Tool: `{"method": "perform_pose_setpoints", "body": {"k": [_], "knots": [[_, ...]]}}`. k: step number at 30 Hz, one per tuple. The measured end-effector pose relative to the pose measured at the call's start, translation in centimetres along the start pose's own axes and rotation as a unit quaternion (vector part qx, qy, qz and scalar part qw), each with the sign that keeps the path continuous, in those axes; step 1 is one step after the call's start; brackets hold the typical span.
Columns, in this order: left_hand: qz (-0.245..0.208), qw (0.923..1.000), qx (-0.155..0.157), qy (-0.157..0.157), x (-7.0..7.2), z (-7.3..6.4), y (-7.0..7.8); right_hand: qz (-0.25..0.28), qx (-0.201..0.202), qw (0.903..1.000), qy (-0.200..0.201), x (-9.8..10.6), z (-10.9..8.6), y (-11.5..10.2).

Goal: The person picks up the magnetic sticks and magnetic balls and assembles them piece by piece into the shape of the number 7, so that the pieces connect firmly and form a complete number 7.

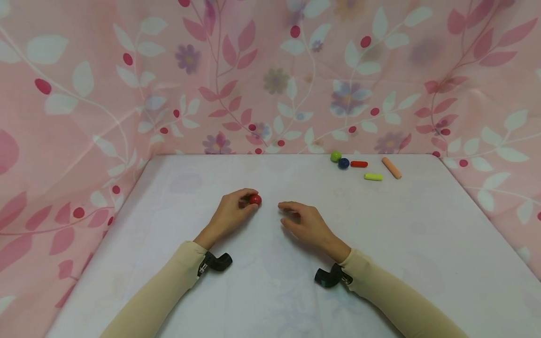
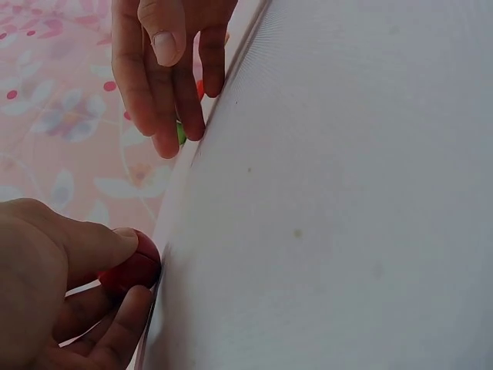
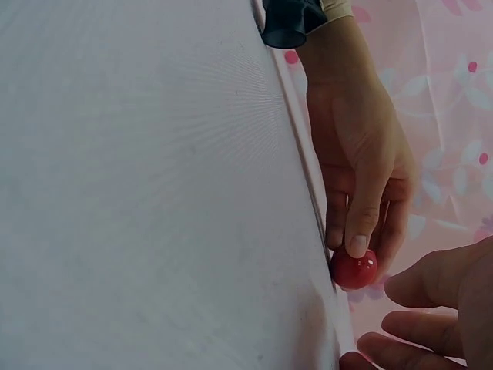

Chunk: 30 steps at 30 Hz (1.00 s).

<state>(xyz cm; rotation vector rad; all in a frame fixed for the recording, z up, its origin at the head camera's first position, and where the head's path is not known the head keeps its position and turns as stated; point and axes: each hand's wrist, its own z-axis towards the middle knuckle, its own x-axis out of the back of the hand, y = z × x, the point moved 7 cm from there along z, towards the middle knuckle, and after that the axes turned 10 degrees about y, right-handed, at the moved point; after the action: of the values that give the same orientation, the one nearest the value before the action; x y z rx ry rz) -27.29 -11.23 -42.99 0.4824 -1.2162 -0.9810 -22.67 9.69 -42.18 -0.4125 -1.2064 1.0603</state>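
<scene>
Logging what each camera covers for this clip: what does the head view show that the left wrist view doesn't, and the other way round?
Only the head view shows the far group whole: green ball, blue ball, red stick, yellow-green stick, orange stick, plus both sleeves. Only the left wrist view shows the left thumb pressed on the red ball close up. Both show the left hand holding that ball, the right hand empty beside it, and the table.

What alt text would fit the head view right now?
The left hand pinches a red ball on a white table; the right hand rests empty beside it. Small coloured balls and sticks lie at the far edge.
</scene>
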Motion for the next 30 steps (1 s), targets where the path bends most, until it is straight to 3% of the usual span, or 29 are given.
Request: {"method": "perform_pose_setpoints", "body": {"k": [12,23,30], "knots": [[-0.028,0.9996,-0.002,0.008,-1.1,0.7,0.9,0.006,0.002,1.0000,0.004,0.2,0.1,0.0],[-0.010,0.9999,-0.012,-0.001,-2.6,1.7,1.7,0.010,0.013,0.9998,0.010,0.9,0.2,-0.1],[-0.023,0.9997,-0.008,-0.004,-2.9,1.7,1.7,0.003,-0.014,0.9998,0.013,2.1,0.2,0.1]]}}
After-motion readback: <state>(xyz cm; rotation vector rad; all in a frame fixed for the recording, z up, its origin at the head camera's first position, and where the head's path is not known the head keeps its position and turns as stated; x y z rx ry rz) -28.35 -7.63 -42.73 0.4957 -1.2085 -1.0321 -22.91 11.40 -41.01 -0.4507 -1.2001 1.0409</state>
